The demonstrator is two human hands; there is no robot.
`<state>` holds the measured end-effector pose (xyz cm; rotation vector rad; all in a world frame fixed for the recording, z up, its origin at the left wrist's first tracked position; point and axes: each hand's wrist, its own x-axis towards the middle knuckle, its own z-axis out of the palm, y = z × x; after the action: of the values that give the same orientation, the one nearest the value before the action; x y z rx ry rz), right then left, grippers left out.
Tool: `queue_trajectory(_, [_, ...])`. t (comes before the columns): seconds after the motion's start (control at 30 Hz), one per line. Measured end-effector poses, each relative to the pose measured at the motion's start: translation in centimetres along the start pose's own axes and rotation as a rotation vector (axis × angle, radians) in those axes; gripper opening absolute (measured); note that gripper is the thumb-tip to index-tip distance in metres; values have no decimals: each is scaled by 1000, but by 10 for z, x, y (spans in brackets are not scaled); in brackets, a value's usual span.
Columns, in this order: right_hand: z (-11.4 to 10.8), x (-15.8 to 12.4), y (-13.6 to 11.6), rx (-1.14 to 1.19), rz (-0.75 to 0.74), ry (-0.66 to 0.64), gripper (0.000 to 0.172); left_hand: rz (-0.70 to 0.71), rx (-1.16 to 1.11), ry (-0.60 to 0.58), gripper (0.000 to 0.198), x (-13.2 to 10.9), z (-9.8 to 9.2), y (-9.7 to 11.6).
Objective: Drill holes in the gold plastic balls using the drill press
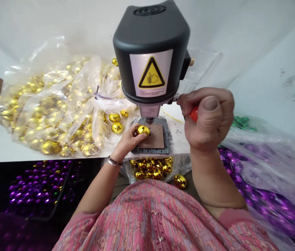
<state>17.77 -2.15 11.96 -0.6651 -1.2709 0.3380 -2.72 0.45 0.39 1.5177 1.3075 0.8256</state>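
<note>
A shiny gold faceted ball (143, 130) is in my left hand (131, 139), gripped between thumb and fingers over the brown board (156, 139) on the machine's base. Just above and behind the ball comes down the chuck (149, 120) of a dark grey drill press (151, 42). Whether the bit touches the ball I cannot tell. On the right, my right hand (209, 116) is wrapped round the red knob (194, 113) of the press's lever, most of it hidden by the fingers. Several loose gold balls (116, 127) lie left of the base.
A big clear plastic bag (58, 108) full of gold balls covers the table's left. Below the table edge, another bag holds gold balls (152, 169), with a loose one (180, 181) beside it. Purple balls (37, 184) lie low left; bagged purple ones (265, 198) lie right.
</note>
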Motion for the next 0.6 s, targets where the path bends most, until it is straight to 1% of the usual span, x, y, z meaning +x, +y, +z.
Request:
queue_trajectory(0.03, [0,0,0,-25,14,4,32,-10,-5,4,62,-1,0,0])
queue_trajectory(0.1, [-1,-1,-1,-54,30,8,33,-54,-31,-28,75,-5,0,3])
queue_trajectory(0.13, [-1,-1,-2,-49,27,5,32,-78,-59,-49,78,-7,0,5])
queue_trajectory(0.2, [-1,-2,-2,-16,9,-9,28,-152,-176,-109,72,-11,-1,9])
queue_trajectory(0.27, [-2,-2,-2,-4,2,-19,27,-246,-358,-146,60,-13,-2,13])
queue_trajectory(0.33, [-2,-2,-2,-30,29,-14,30,-302,-513,-140,49,-14,-3,16])
queue_trajectory(0.37, [-2,-2,-2,-41,41,-9,32,-309,-548,-119,46,-14,-3,16])
queue_trajectory(0.43, [-2,-2,-1,-24,29,-7,31,-283,-512,-47,46,-14,-2,17])
queue_trajectory(0.53, [-2,-2,-1,20,-1,-21,26,-189,-312,69,51,-11,2,14])
queue_trajectory(0.6, [-2,-2,-1,9,9,-28,26,-129,-194,111,53,-8,5,11])
